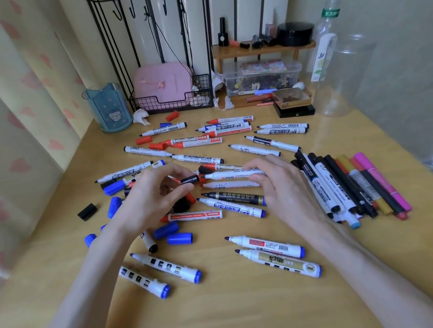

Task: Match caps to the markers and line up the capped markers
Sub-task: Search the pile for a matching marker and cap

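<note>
My left hand (155, 196) pinches a black cap (190, 180) just left of the tip of a white marker (232, 174), which my right hand (278, 182) holds by its barrel. Cap and tip are almost touching. Several uncapped markers (197, 141) lie scattered over the wooden table (246, 306). Loose blue caps (179, 238) and red caps (143, 140) lie among them, and a black cap (86, 211) sits at the left. A row of capped markers (354, 184) lies side by side to the right of my right hand.
At the back stand a blue pen cup (108, 108), a black wire rack (170, 97) with a pink case, a small wooden shelf (262, 48) with cosmetics, a clear box (262, 77) and clear bottles (335, 60). A curtain hangs at the left.
</note>
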`<state>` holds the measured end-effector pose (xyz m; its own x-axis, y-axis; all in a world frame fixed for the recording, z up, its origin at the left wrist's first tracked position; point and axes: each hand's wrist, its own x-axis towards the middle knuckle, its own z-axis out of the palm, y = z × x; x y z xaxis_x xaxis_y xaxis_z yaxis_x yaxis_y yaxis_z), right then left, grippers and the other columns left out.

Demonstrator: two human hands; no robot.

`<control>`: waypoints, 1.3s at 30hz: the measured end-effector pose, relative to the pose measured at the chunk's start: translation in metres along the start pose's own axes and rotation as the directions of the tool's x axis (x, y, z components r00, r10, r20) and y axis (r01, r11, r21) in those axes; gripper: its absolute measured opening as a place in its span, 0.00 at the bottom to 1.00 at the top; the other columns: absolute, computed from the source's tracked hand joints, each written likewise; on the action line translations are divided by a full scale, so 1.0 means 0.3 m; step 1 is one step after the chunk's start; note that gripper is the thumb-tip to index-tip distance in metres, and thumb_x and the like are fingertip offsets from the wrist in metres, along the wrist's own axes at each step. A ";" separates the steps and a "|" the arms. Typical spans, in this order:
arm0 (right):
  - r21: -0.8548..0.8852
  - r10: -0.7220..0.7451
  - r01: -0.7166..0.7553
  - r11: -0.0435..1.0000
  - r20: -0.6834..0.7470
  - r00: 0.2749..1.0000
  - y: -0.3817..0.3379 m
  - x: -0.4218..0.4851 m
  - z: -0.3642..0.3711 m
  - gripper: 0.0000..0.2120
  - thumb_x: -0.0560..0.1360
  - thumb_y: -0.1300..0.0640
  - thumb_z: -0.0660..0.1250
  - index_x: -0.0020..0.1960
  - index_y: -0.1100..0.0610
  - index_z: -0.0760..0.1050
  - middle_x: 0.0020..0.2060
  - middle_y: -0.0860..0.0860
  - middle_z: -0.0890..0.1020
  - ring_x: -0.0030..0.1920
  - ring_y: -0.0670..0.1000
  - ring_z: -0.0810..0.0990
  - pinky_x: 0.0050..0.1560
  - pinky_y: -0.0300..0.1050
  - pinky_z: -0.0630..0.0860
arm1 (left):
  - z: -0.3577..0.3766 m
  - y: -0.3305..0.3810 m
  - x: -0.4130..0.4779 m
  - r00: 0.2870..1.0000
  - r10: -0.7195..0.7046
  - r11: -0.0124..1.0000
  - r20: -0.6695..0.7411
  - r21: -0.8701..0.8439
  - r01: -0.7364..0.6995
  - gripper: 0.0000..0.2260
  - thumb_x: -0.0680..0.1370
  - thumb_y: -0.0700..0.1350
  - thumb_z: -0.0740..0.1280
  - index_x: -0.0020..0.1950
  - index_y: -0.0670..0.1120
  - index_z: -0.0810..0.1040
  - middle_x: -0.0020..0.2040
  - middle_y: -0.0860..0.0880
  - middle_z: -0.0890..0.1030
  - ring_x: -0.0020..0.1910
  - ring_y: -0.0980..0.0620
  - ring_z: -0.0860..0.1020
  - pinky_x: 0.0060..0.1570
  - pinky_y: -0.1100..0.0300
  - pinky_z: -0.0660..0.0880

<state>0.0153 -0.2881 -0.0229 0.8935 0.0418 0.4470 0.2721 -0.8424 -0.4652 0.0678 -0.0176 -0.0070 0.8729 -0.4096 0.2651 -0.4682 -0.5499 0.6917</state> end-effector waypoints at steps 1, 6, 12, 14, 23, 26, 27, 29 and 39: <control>0.009 -0.009 0.009 1.000 0.003 1.000 0.000 0.000 0.002 0.10 0.81 0.63 0.68 0.59 0.52 0.80 0.52 0.47 0.82 0.54 0.50 0.79 0.51 0.41 0.73 | 0.002 0.000 0.000 1.000 0.004 1.000 0.002 0.000 -0.004 0.06 0.80 0.43 0.73 0.57 0.48 0.82 0.46 0.60 0.84 0.44 0.60 0.84 0.44 0.70 0.76; 0.039 -0.038 0.038 0.999 0.008 0.999 0.000 -0.004 0.002 0.10 0.81 0.62 0.67 0.59 0.52 0.80 0.51 0.47 0.81 0.53 0.50 0.78 0.51 0.50 0.78 | 0.021 0.010 -0.004 1.000 0.019 0.999 0.005 -0.042 -0.019 0.05 0.81 0.42 0.72 0.57 0.48 0.81 0.47 0.56 0.85 0.46 0.56 0.86 0.47 0.65 0.80; 0.049 -0.058 0.056 0.997 0.055 0.997 -0.018 -0.009 -0.004 0.10 0.82 0.61 0.65 0.61 0.52 0.80 0.53 0.46 0.81 0.54 0.49 0.78 0.53 0.50 0.77 | 0.049 0.026 -0.015 1.000 0.016 0.998 -0.010 -0.063 -0.017 0.07 0.81 0.43 0.72 0.59 0.48 0.82 0.39 0.55 0.85 0.41 0.53 0.86 0.47 0.61 0.81; 0.072 -0.055 0.050 0.996 0.078 0.995 -0.027 -0.008 -0.014 0.09 0.83 0.59 0.64 0.62 0.53 0.78 0.54 0.46 0.80 0.56 0.48 0.77 0.55 0.46 0.75 | 0.056 0.029 -0.016 0.999 0.022 0.999 -0.040 -0.023 -0.023 0.09 0.82 0.44 0.71 0.61 0.49 0.83 0.37 0.54 0.85 0.41 0.55 0.86 0.47 0.64 0.79; 0.127 -0.050 0.042 0.991 0.064 0.997 -0.027 -0.008 -0.008 0.09 0.84 0.58 0.64 0.62 0.55 0.80 0.54 0.46 0.83 0.52 0.47 0.80 0.54 0.42 0.76 | 0.069 0.051 -0.022 0.989 0.095 0.994 -0.111 0.070 -0.088 0.08 0.83 0.42 0.69 0.61 0.47 0.84 0.36 0.54 0.83 0.40 0.54 0.83 0.43 0.68 0.76; 0.138 -0.041 0.035 0.990 0.039 0.998 -0.031 -0.013 -0.004 0.10 0.83 0.60 0.66 0.62 0.56 0.81 0.54 0.47 0.84 0.52 0.45 0.80 0.53 0.33 0.72 | 0.073 0.053 -0.022 0.987 0.115 0.990 -0.111 0.097 -0.104 0.09 0.83 0.42 0.69 0.62 0.47 0.85 0.36 0.55 0.83 0.39 0.54 0.82 0.42 0.69 0.75; 0.135 -0.036 0.031 0.990 0.036 0.999 -0.032 -0.014 -0.003 0.10 0.83 0.61 0.66 0.62 0.56 0.82 0.54 0.47 0.84 0.52 0.45 0.79 0.54 0.32 0.71 | 0.076 0.051 -0.024 0.987 0.118 0.989 -0.108 0.100 -0.108 0.09 0.83 0.42 0.69 0.62 0.48 0.84 0.36 0.56 0.83 0.39 0.54 0.83 0.42 0.67 0.76; 0.134 -0.028 0.023 0.991 0.039 0.999 -0.032 -0.013 -0.005 0.11 0.82 0.62 0.66 0.63 0.57 0.82 0.55 0.48 0.84 0.54 0.46 0.79 0.57 0.28 0.71 | 0.082 0.046 -0.027 0.986 0.121 0.989 -0.115 0.096 -0.111 0.09 0.83 0.42 0.69 0.62 0.48 0.85 0.36 0.56 0.83 0.40 0.54 0.83 0.43 0.65 0.77; 0.041 -0.113 0.108 0.993 0.126 0.986 -0.016 0.009 -0.082 0.10 0.81 0.45 0.67 0.58 0.46 0.82 0.50 0.40 0.85 0.50 0.44 0.79 0.57 0.43 0.66 | 0.089 0.061 0.002 0.991 0.125 0.990 -0.052 0.078 -0.121 0.09 0.84 0.47 0.67 0.64 0.50 0.82 0.45 0.65 0.81 0.46 0.64 0.81 0.45 0.70 0.74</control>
<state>0.0077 -0.2972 -0.0006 0.8951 0.2037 0.3967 0.3817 -0.8100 -0.4453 0.0560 -0.0473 -0.0122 0.8134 -0.4367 0.3842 -0.5795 -0.5516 0.6000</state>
